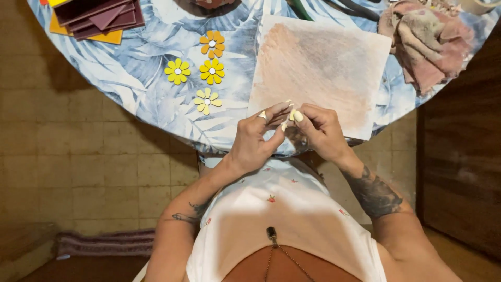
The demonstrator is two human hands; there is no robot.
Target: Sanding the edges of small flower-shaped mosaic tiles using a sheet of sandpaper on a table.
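Four paper flowers (pixel 207 67), one board (pixel 323 68), one rag (pixel 428 42)

Home craft corner, round table (pixel 156 99) under leaf-print cloth, cut foam flowers (pixel 211 70), stacked foam sheets (pixel 96 18), stained rag (pixel 428 42), smeared work board (pixel 318 73), tiled floor (pixel 78 156), striped rug (pixel 104 243)
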